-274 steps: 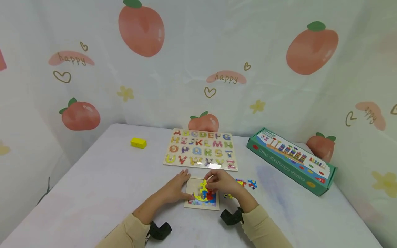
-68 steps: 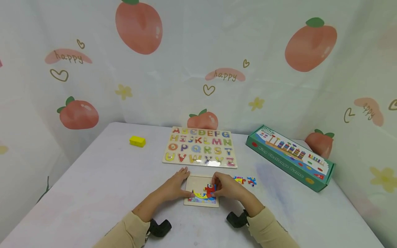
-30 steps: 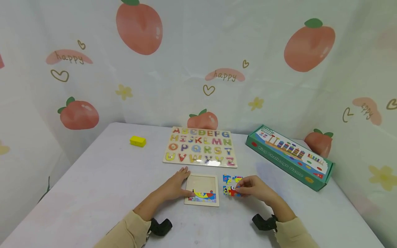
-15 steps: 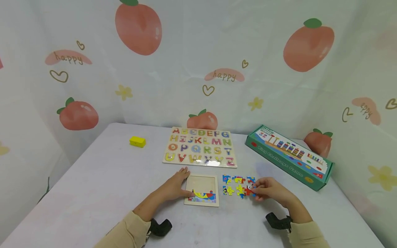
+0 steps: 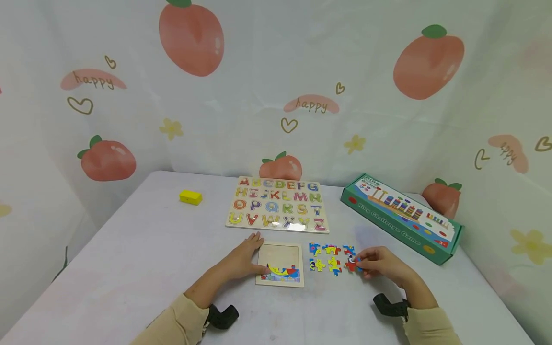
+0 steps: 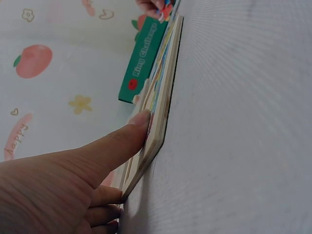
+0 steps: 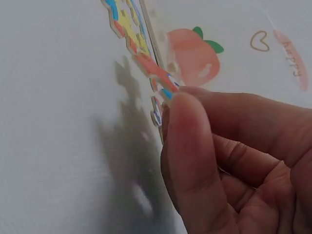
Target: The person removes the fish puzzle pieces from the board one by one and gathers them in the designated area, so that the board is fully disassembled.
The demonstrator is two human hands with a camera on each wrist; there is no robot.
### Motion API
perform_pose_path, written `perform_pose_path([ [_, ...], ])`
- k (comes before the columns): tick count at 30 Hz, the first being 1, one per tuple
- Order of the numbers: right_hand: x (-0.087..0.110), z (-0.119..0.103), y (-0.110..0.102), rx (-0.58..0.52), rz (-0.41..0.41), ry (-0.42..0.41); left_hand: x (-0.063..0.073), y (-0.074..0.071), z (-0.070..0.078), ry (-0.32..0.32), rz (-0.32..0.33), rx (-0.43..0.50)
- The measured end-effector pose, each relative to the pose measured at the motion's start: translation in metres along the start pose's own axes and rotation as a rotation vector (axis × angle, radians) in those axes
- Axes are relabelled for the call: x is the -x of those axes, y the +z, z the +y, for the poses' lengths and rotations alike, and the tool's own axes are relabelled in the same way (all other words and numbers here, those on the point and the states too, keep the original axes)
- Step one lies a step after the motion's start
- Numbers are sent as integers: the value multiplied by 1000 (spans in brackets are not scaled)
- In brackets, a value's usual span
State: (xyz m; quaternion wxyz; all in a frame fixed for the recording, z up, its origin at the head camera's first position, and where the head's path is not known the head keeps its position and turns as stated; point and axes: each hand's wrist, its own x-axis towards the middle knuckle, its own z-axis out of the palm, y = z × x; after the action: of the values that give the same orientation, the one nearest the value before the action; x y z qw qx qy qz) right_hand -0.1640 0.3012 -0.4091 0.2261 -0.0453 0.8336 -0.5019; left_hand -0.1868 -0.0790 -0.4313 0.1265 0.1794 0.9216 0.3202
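Observation:
A small wooden puzzle tray [image 5: 280,245] lies in front of me, its lower part filled with joined colourful pieces. My left hand [image 5: 242,261] rests at its left side, thumb on the tray's edge and fingers spread on the table. In the left wrist view the thumb [image 6: 117,146] presses on the tray's rim. Right of the tray, my right hand [image 5: 381,262] pinches a red and blue puzzle piece [image 5: 351,264] between thumb and fingers. The right wrist view shows that puzzle piece [image 7: 152,68] tilted just off the table. Several loose puzzle pieces [image 5: 334,264] lie beside it in two rows.
An alphabet board [image 5: 278,203] lies behind the tray. At the back right stands a green game box [image 5: 401,218], set at an angle. A yellow block [image 5: 190,197] sits at the back left. A patterned cloth hangs behind the table.
Having lifted the red piece out of the tray earlier, my right hand has carried it right to the end of the loose pieces' lower row. The left hand has stayed put.

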Motion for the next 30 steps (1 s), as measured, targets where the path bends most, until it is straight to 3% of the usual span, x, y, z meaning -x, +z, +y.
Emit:
perform_pose_path([
  [15, -1, -1, 8, 65, 119, 73, 0, -1, 0, 8, -3, 1],
  [30, -3, 3, 5, -20, 51, 88, 0, -1, 0, 5, -2, -4],
])
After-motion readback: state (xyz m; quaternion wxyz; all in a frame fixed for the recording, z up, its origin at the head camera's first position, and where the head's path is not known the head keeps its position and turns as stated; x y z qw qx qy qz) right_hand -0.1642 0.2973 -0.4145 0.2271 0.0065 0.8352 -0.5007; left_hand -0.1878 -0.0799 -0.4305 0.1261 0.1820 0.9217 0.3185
